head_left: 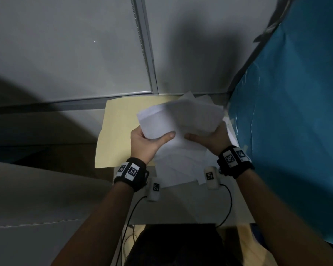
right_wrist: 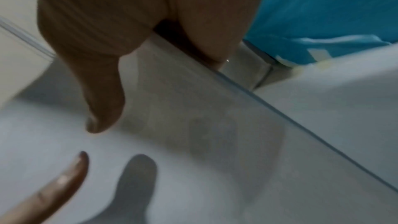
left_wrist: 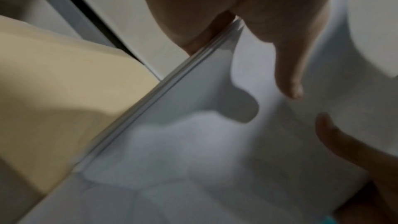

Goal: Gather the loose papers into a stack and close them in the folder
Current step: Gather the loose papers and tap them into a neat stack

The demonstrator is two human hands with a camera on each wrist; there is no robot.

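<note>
Here, the left hand [head_left: 145,144] and right hand [head_left: 210,138] grip a stack of papers [head_left: 181,118], fingers clamped, above an open folder [head_left: 117,131].

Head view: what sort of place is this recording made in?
Probably an office cubicle desk: grey partition panels joined by a metal strip behind a pale desk surface, with a cream manila folder lying open on it.

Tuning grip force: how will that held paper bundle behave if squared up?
Bundle of white sheets likely floppy: both hands support it. Edges look uneven in the left wrist view, so sheets may slide. Loose papers below probably shift easily.
</note>
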